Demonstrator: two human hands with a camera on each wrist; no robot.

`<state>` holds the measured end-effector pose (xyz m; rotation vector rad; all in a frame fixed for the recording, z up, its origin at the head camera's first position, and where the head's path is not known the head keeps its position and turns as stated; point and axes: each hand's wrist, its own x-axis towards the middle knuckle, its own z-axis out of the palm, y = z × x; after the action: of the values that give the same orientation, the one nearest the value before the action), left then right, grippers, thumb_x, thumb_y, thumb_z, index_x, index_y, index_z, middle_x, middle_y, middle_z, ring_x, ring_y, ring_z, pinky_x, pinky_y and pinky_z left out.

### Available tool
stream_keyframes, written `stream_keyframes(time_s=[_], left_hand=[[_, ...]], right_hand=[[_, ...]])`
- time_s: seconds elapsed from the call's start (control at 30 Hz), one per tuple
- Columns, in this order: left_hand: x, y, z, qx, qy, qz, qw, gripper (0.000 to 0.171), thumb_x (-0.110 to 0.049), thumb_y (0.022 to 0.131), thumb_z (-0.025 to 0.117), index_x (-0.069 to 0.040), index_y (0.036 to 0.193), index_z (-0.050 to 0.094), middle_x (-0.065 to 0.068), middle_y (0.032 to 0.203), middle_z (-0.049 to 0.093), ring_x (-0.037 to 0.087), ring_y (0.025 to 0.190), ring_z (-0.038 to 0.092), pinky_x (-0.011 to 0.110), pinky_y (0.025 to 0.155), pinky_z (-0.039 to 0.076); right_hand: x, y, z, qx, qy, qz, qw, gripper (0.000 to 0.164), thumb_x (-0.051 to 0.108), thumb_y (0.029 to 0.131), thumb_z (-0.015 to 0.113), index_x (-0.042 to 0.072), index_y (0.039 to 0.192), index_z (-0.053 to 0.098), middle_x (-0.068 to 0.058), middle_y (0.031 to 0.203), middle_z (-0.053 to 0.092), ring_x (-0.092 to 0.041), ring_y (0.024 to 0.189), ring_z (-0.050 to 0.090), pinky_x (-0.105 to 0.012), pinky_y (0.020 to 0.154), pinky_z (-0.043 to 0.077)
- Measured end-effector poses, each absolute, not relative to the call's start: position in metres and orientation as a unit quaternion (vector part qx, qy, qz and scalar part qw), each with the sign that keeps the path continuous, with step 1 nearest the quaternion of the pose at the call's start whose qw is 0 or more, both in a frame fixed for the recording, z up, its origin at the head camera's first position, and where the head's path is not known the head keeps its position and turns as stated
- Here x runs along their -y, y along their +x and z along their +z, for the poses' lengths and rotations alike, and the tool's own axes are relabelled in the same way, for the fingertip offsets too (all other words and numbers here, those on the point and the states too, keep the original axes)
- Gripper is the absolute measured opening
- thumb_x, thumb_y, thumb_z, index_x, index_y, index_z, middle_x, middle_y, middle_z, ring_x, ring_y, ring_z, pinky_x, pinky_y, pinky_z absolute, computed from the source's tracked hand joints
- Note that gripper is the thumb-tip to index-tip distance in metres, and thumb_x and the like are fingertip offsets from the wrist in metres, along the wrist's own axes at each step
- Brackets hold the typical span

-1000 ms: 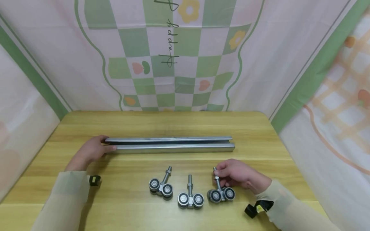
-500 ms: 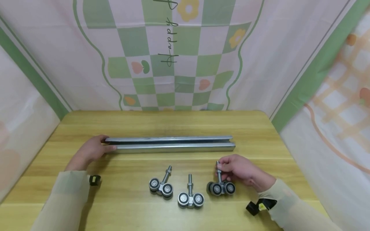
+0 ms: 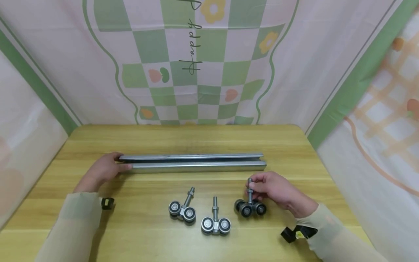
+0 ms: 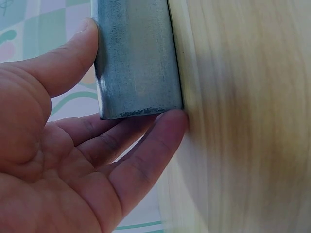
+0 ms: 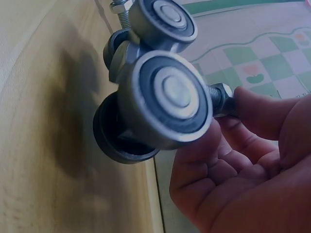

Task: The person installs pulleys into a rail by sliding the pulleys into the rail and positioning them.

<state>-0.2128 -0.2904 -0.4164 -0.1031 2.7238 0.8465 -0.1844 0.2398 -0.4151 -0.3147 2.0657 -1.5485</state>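
Observation:
A long steel C-channel rail (image 3: 196, 167) lies across the table with its slot facing up. My left hand (image 3: 104, 171) holds its left end. In the left wrist view the thumb is on one edge of the rail (image 4: 138, 63) and a fingertip touches its end at the tabletop. My right hand (image 3: 278, 191) pinches the threaded bolt of a roller trolley (image 3: 246, 210), below the rail's right end. Its bolt points up and its wheels (image 5: 172, 97) appear lifted off the wood in the right wrist view.
Two more roller trolleys lie on the wooden table (image 3: 137, 233): a tilted left trolley (image 3: 182, 209) and a middle trolley (image 3: 215, 224) with its bolt pointing away. A patterned cloth (image 3: 183, 83) hangs behind the table's far edge.
My right hand has raised its trolley and moved it slightly away from me, towards the rail, with the bolt turning more upright. The left hand and rail have stayed put.

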Motion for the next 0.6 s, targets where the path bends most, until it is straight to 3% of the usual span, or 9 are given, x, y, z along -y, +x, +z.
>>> stream_keyframes(time_s=[0.43,0.6], left_hand=[[0.2908,-0.2146,-0.4179,-0.943,-0.038,0.296,0.147,0.089,-0.051,0.094,0.064,0.011,0.148,0.031,0.039,0.144,0.037,0.055,0.125,0.040,0.067,0.101,0.032],[0.2902,-0.2134,-0.4180,-0.942,-0.045,0.299,0.148,0.089,-0.051,0.093,0.065,0.011,0.148,0.032,0.038,0.141,0.041,0.051,0.119,0.048,0.066,0.099,0.035]], right_hand=[[-0.2388,-0.1784,-0.4068,-0.817,-0.141,-0.511,0.227,0.016,0.012,0.099,0.061,-0.001,0.105,0.068,-0.017,0.101,0.070,-0.031,0.088,0.064,-0.041,0.075,0.056],[-0.2380,-0.1758,-0.4044,-0.839,-0.159,-0.482,0.199,0.009,0.012,0.097,0.063,0.007,0.100,0.070,-0.009,0.098,0.069,-0.030,0.090,0.063,-0.042,0.077,0.054]])
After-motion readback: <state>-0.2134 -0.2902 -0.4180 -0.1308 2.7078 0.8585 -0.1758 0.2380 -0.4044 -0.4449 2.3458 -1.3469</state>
